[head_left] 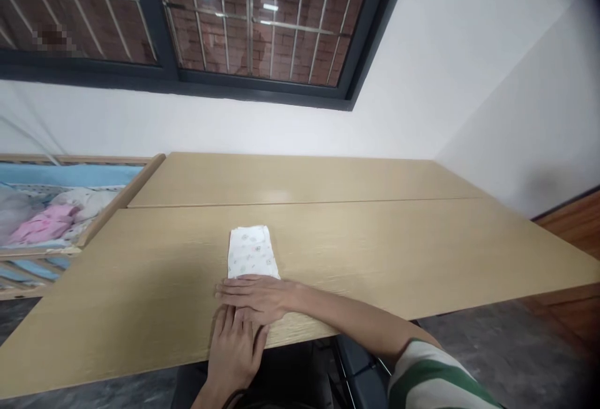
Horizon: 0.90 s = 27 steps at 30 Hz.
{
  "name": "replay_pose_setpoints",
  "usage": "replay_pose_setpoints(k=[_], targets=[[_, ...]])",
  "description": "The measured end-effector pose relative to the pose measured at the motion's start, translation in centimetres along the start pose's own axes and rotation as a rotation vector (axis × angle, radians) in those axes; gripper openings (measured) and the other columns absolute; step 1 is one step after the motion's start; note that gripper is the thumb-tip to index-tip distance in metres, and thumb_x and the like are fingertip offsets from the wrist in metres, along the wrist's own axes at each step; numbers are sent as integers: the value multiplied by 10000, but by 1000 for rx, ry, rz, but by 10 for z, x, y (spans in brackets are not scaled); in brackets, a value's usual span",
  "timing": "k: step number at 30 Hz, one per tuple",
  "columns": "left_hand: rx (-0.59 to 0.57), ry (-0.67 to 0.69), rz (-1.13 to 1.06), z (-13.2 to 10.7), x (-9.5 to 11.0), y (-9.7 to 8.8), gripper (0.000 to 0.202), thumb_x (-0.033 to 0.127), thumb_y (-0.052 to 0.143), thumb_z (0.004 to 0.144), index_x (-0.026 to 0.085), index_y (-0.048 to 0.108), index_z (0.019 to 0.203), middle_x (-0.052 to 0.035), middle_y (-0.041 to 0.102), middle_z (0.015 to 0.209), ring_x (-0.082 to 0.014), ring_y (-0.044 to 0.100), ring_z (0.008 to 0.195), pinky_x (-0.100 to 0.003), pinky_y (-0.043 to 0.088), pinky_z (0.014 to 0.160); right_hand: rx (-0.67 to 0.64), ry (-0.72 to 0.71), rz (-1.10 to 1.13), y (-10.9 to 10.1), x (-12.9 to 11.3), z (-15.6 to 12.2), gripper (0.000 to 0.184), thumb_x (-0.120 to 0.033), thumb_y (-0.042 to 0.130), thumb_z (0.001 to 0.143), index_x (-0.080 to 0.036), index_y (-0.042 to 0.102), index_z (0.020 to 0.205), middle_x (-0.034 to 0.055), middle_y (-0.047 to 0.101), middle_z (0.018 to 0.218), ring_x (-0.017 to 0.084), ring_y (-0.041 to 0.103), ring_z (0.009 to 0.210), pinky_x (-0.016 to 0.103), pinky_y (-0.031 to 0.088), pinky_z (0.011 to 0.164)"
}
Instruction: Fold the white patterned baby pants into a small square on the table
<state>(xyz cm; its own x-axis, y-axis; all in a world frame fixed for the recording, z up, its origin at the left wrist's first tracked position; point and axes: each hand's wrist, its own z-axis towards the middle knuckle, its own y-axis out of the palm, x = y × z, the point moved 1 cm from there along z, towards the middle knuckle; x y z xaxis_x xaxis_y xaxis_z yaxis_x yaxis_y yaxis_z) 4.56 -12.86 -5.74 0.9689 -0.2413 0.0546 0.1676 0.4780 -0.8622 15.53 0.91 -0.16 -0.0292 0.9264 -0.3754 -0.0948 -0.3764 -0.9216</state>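
A small white cloth (253,251) with a fine printed pattern lies on the wooden table (375,246), folded into a flat rectangle. Across its near edge rests my right hand (257,297), palm down with the fingers stretched out to the left. Its palm and fingers cover the near end of the cloth. My left hand (237,345) is just below, lying at the table's front edge with its fingers extended forward. Its fingertips meet the underside or near side of the right hand; which of the two I cannot tell.
At the left, a wooden crib (122,199) with blue lining stands against the table and holds pink cloth (47,222) and white bedding. Behind the table rises a white wall (234,124) with a dark-framed, barred window. A dark seat (359,365) is below the front edge.
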Motion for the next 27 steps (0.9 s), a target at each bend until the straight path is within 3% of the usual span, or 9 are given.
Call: replay_pose_setpoints(k=[5,8,10,14,17,19,21,24,27], targets=[[-1,-75,-32,5,2,-7,636,450,517,976,76,469,1488,-226,566,1454,-374,516,1362,-495,401,1100,-12,283,-50,-26,75,10,569,-416,389,1083,-183,339,1600,104,269,1670,228,197,1567,431,134,1280],[-8,-85,-50,5,4,-10,686,446,504,986,72,377,1547,-234,529,1490,-377,505,1379,-498,398,1102,38,332,-81,-41,109,12,560,-394,379,1085,-207,318,1609,78,222,1687,225,167,1574,442,116,1284],[-16,-86,-47,4,5,-9,679,431,500,990,67,372,1549,-237,529,1488,-377,505,1380,-501,403,1096,63,311,-102,-43,119,12,554,-392,375,1085,-225,314,1609,60,221,1690,215,161,1576,441,104,1287],[-7,-96,-48,6,4,-8,601,428,506,990,74,482,1475,-231,548,1471,-381,522,1361,-498,418,1074,94,311,-150,-37,117,10,575,-416,336,1088,-194,283,1616,84,226,1692,218,151,1578,450,115,1283],[-18,-77,-98,14,-12,-10,408,342,485,1011,116,616,1326,-184,642,1376,-339,608,1258,-468,454,1022,187,391,-185,-40,108,3,582,-417,324,1087,-151,289,1603,134,229,1688,242,147,1576,475,145,1268],[-35,-35,-151,21,-31,-12,314,269,445,1029,161,669,1221,-135,710,1269,-281,664,1159,-429,477,989,303,466,-182,-47,100,-4,543,-404,358,1079,-147,368,1557,161,308,1652,269,231,1544,497,213,1236],[-33,10,-178,28,-53,-15,300,245,423,1038,185,686,1172,-105,739,1194,-246,687,1091,-407,489,972,372,512,-137,-54,88,-12,465,-384,413,1065,-147,496,1456,175,501,1513,284,415,1429,494,322,1168],[-42,104,-172,38,-80,-15,304,266,434,1037,191,691,1179,-104,734,1198,-244,679,1102,-409,494,985,297,494,-19,-58,67,-26,399,-395,488,1036,-140,622,1312,150,689,1245,270,613,1197,440,439,1059],[-103,223,-211,46,-92,-11,320,265,408,1041,187,703,1136,-110,727,1206,-237,668,1133,-409,492,1018,160,454,63,-53,44,-43,573,-533,598,961,-130,606,1368,178,632,1377,303,577,1292,444,415,1105]])
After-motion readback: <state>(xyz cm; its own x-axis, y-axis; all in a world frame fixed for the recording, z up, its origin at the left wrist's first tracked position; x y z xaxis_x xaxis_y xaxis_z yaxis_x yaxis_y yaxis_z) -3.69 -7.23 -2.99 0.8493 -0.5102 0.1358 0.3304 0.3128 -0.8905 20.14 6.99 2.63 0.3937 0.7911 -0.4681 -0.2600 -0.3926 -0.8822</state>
